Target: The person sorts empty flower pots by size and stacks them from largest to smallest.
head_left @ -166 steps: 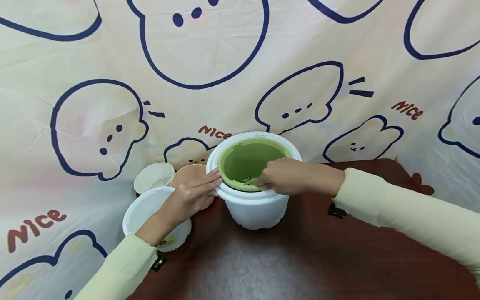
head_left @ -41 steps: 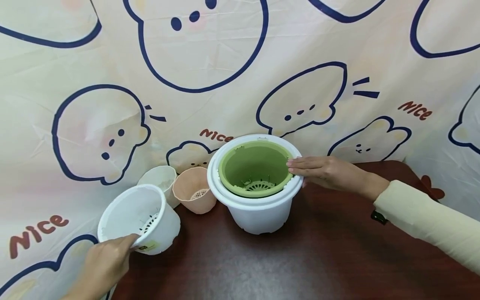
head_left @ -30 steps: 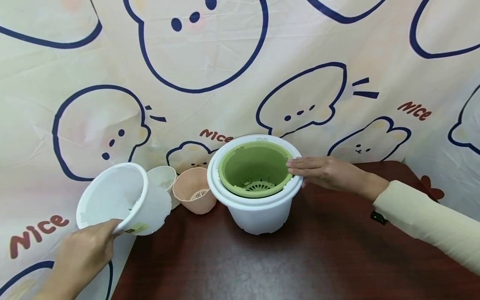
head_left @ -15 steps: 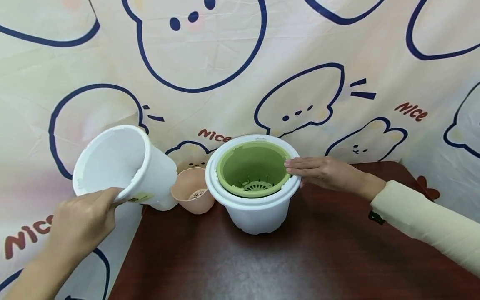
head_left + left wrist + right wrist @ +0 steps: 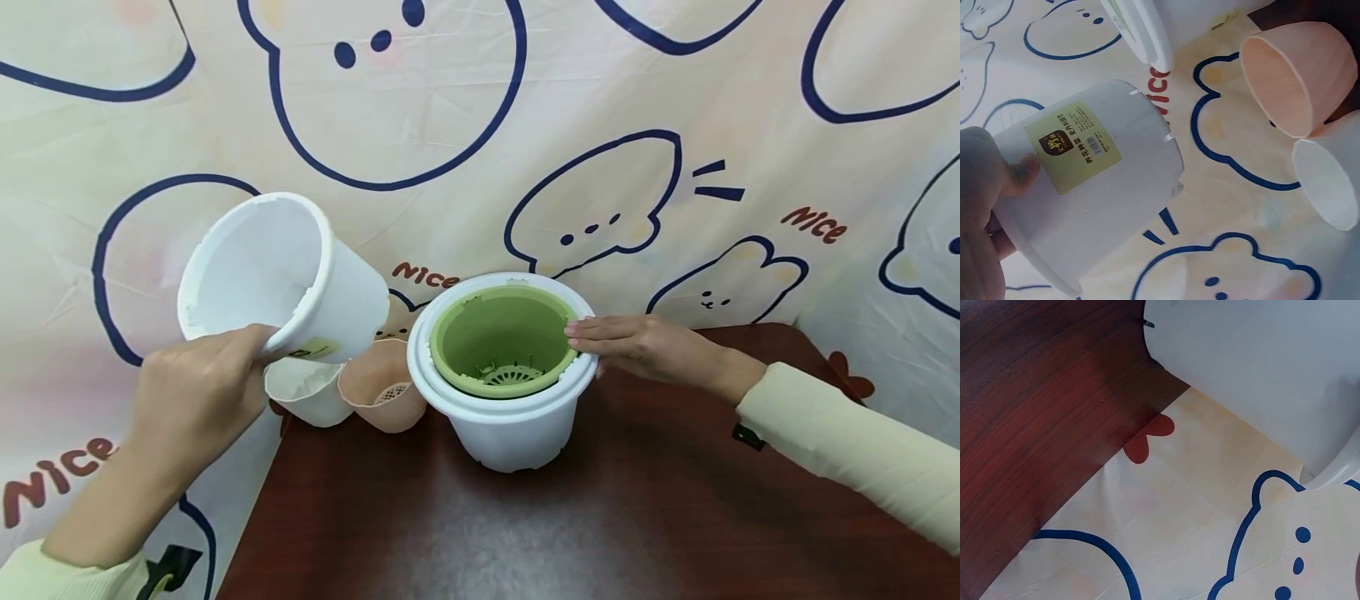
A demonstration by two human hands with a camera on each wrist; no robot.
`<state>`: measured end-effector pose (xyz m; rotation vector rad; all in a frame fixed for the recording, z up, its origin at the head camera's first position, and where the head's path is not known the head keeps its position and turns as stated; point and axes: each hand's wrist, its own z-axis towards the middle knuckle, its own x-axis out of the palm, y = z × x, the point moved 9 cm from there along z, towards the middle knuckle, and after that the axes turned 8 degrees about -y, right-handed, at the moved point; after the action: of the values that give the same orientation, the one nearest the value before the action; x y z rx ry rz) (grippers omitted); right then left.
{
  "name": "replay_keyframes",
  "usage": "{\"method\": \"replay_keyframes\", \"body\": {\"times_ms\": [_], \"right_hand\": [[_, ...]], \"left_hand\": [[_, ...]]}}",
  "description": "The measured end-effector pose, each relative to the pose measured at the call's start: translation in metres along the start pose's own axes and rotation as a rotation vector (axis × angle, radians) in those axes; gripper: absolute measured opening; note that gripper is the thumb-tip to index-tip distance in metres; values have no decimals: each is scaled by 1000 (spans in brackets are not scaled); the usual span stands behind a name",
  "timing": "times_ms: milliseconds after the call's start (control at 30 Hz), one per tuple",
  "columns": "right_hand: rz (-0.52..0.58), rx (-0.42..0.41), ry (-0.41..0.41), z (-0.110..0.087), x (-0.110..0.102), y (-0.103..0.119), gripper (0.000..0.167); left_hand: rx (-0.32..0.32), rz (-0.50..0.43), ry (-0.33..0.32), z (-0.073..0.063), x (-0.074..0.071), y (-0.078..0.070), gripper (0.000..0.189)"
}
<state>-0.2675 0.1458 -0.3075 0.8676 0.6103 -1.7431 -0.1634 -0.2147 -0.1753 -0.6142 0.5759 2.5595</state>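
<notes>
In the head view my left hand (image 5: 198,396) grips the rim of a white plastic flower pot (image 5: 356,296) and holds it tilted in the air, its mouth facing left. The left wrist view shows the thumb on its outer wall beside a yellow-green label (image 5: 1072,147). A larger white pot (image 5: 513,437) stands upright on the table with a green pot (image 5: 517,321) nested inside; slots show in the green bottom. The straight fingers of my right hand (image 5: 652,346) rest on the right side of their rims. In the right wrist view only the larger pot's wall appears.
A small peach pot (image 5: 382,404) and a small white pot (image 5: 311,396) stand side by side left of the nested pots, below the raised pot. The dark red wooden table (image 5: 480,533) meets a printed cloth (image 5: 420,225) behind and at the left.
The left hand has left the nested pots, taken the white pot by its rim, and raised it off the table. The right hand has moved from inside the green pot to the right rim.
</notes>
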Motion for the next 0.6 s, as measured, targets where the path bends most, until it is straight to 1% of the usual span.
{"method": "replay_keyframes", "body": {"times_ms": [133, 233, 300, 467, 600], "right_hand": [[7, 11, -2, -1, -1, -1, 60], [7, 8, -8, -1, -2, 0, 60], [13, 3, -10, -1, -1, 0, 60], [26, -4, -17, 0, 0, 0, 60], [33, -9, -20, 1, 0, 0, 61]], "left_hand": [[6, -42, -6, 14, 6, -5, 17], [20, -69, -3, 23, 12, -11, 15], [26, -91, -10, 29, 17, -17, 14], [46, -149, -51, 41, 26, -34, 10], [89, -186, -42, 48, 35, -46, 8]]}}
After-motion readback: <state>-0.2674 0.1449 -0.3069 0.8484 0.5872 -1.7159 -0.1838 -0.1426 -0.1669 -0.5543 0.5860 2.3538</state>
